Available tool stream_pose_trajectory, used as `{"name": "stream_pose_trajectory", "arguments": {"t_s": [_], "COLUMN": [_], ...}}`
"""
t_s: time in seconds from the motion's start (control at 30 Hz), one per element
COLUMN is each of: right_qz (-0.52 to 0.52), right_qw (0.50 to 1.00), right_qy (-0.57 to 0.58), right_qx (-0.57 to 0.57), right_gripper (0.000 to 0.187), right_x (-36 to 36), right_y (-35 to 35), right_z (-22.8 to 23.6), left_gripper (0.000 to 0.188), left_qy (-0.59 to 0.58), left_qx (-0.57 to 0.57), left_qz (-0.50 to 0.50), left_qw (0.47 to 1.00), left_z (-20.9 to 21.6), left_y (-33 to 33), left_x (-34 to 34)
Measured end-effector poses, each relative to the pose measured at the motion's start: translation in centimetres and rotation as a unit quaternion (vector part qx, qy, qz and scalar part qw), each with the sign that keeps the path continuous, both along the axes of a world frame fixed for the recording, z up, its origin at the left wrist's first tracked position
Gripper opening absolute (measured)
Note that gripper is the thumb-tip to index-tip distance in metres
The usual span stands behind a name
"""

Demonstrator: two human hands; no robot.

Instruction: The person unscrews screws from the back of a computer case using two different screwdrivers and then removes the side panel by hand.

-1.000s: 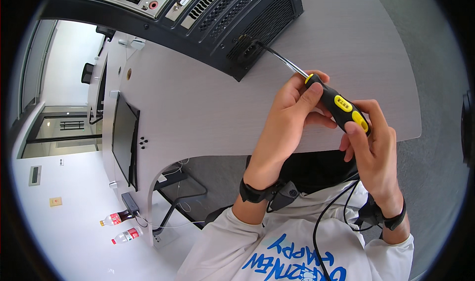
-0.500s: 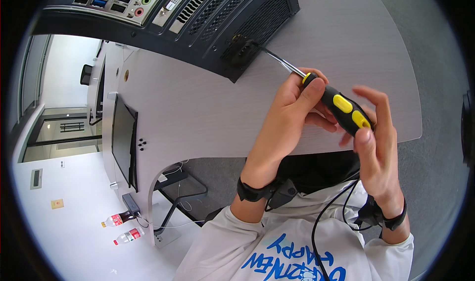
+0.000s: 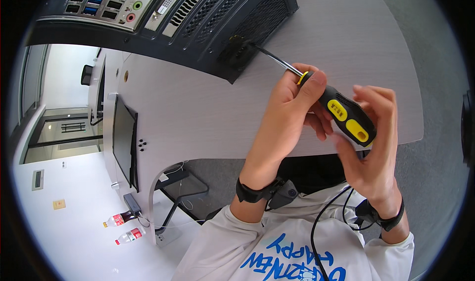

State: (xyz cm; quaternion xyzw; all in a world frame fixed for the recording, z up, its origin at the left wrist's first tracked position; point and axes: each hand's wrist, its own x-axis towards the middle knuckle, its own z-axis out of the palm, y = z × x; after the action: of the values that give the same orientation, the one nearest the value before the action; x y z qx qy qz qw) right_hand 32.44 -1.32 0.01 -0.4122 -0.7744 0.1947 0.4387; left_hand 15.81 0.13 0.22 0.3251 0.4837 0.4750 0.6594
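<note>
My left hand [image 3: 289,105] is closed around the front of a black-and-yellow screwdriver [image 3: 349,113], thumb and fingers pinching near its collar. The metal shaft slants up and left, its tip at the lower corner of a black computer case [image 3: 198,58]. Whether the tip sits in a screw there is too dark to tell. Around the butt of the handle is my right hand [image 3: 373,152], fingers apart and slightly blurred, thumb off the grip. The case's rear ports and slotted covers face me.
Under the case is a pale wood-grain table [image 3: 198,117] with a curved edge. A dark flat monitor [image 3: 123,137] stands at the left, with several small black bits beside it. Two bottles [image 3: 129,235] and a black box [image 3: 131,203] are farther left. A black cable [image 3: 319,221] crosses my shirt.
My right thumb has come off the screwdriver handle and the fingers have spread. The handle has turned a little about its axis. My left hand keeps its grip at the collar.
</note>
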Motion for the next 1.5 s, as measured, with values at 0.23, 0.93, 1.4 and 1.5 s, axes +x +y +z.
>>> {"name": "stream_pose_trajectory", "arguments": {"t_s": [0.23,0.93,1.4,1.5], "right_qz": [0.017,0.013,0.005,0.022], "right_qw": [0.975,0.997,0.997,0.998], "right_qy": [0.115,0.042,0.074,0.06], "right_qx": [-0.189,-0.056,-0.026,0.028], "right_gripper": [0.03,0.05,0.048,0.052], "right_x": [0.3,0.3,-0.2,0.1], "right_y": [-0.6,-0.4,0.4,1.1], "right_z": [-0.1,-1.5,-2.7,-3.1], "left_gripper": [0.035,0.029,0.031,0.032], "left_qy": [-0.014,-0.06,-0.062,-0.065], "left_qx": [0.03,0.033,0.034,0.028], "left_qz": [0.012,-0.011,0.003,-0.001], "left_qw": [0.999,0.998,0.997,0.997], "left_z": [-0.6,-1.1,-0.8,-0.4], "left_y": [0.0,0.3,0.5,0.6], "left_x": [-0.2,-0.7,-0.5,-0.4]}}
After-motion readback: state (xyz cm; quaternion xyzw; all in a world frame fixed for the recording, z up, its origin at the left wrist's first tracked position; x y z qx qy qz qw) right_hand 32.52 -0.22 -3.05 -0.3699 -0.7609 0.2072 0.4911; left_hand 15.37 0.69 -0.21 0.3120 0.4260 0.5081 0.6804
